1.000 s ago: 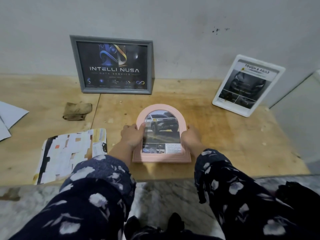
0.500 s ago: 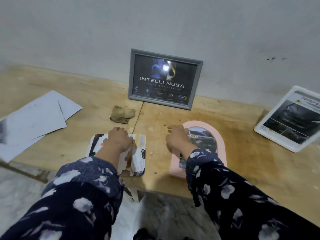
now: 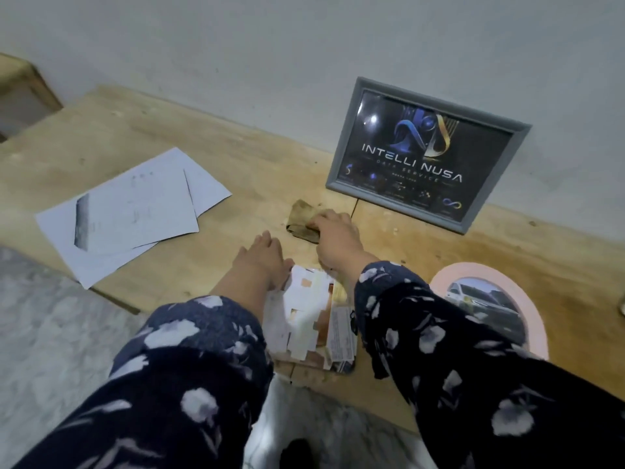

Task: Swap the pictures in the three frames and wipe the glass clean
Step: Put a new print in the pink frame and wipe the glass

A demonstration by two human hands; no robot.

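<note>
A crumpled brown cloth (image 3: 302, 216) lies on the wooden board just in front of the grey frame (image 3: 416, 157), which leans on the wall with a dark "Intelli Nusa" picture. My right hand (image 3: 334, 240) has reached over to the cloth and its fingers curl onto the near edge. My left hand (image 3: 262, 262) rests with straight fingers on the far left corner of a taped picture backing (image 3: 304, 319). The pink arched frame (image 3: 473, 267) with a car picture lies flat at the right, partly hidden by my right sleeve.
Two white paper sheets (image 3: 128, 214) lie overlapped at the left of the wooden board (image 3: 236, 164). The board's front edge drops to a marble floor (image 3: 50, 333). The grey wall (image 3: 304, 45) stands close behind the frames.
My right hand left the pink frame and moved forward and left onto the cloth. My left hand slid to the backing's far corner. The view swung left, so the white frame is out of sight.
</note>
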